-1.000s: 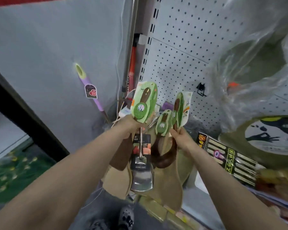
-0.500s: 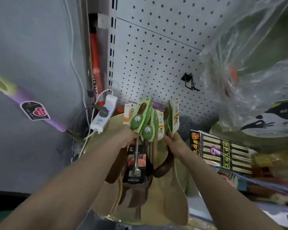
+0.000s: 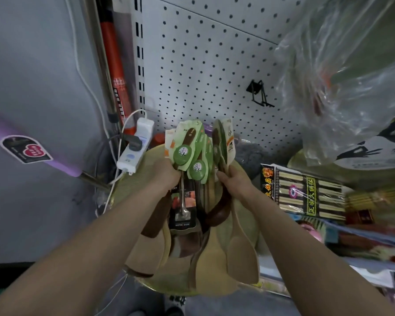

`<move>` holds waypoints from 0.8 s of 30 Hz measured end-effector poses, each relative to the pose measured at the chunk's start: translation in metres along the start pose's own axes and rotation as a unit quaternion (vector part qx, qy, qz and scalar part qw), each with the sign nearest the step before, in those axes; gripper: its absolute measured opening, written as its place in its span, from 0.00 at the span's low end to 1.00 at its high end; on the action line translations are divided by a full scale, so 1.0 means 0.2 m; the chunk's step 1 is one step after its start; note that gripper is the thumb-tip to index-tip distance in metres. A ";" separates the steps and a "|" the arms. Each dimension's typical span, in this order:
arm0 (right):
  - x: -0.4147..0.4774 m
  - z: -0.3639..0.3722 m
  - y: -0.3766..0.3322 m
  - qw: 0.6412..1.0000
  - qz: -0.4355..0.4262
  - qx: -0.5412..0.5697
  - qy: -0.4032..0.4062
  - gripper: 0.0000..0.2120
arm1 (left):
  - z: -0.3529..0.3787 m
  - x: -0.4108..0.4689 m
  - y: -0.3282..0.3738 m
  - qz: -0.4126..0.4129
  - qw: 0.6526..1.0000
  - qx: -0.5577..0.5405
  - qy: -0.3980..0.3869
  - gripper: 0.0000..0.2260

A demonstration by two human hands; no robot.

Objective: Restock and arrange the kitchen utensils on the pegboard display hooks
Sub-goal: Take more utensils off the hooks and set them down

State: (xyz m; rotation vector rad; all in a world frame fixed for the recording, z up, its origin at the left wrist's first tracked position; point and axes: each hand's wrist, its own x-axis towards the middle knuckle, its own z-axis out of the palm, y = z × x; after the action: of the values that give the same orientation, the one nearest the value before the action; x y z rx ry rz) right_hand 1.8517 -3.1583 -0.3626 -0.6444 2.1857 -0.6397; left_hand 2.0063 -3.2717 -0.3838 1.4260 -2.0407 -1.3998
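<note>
My left hand (image 3: 167, 176) grips a bunch of utensils by their handles: a metal spatula (image 3: 183, 208) with a dark label, brown and pale wooden spatulas, each with a green card tag (image 3: 185, 144). My right hand (image 3: 235, 181) holds a wooden spatula (image 3: 242, 245) by its handle, its tag (image 3: 224, 140) standing just right of the bunch. Both hands are close together below the white pegboard (image 3: 203, 60). A bare black hook (image 3: 259, 94) sticks out of the board up and to the right of the hands.
A white power strip (image 3: 136, 148) with a plug and cables hangs left of the bunch. A red pole (image 3: 115, 65) stands at the pegboard's edge. Crumpled clear plastic (image 3: 342, 71) hangs at upper right. Packs of chopsticks (image 3: 306, 192) lie on the shelf at right.
The view has swung right and closer to the pegboard. Both hands still hold the utensils, and the right hand's spatula has come nearer to the bunch.
</note>
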 end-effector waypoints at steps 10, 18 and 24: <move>-0.02 0.07 0.09 0.996 0.023 -0.064 0.063 0.18 | -0.01 -0.01 -0.12 -0.068 0.996 0.057 -0.001 0.10; -0.11 0.08 0.07 0.986 -0.036 -0.068 0.149 0.19 | -0.01 0.05 -0.10 -0.041 0.996 0.061 0.051 0.11; -0.27 0.09 -0.02 0.982 -0.078 -0.061 0.164 0.18 | -0.07 -0.07 -0.11 -0.091 0.987 0.127 -0.020 0.11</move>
State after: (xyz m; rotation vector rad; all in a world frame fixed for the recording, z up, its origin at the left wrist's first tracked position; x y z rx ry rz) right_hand 1.8990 -3.1325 -0.3420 -0.8305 2.5122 -0.7395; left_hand 2.0340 -3.2683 -0.3907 1.7416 -2.2279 -1.2779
